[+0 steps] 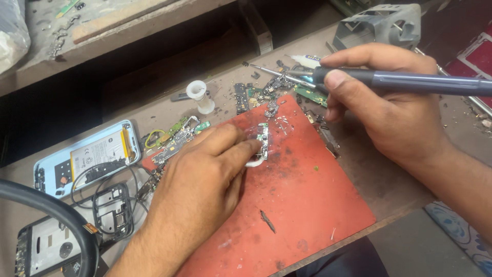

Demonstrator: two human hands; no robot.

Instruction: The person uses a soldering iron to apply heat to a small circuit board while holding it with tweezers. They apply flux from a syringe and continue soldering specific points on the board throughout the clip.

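Note:
My right hand grips a grey soldering iron like a pen, its thin metal tip pointing left over loose circuit parts. My left hand rests on a red work mat, fingertips pinching and steadying a small narrow green circuit board with a white strip under it. The iron's tip is raised and apart from that board, up and behind it.
An opened light-blue phone showing its battery lies at the left, with black phone frames and a thick black cable nearer. A white solder spool, scattered board pieces and a grey metal bracket sit behind the mat.

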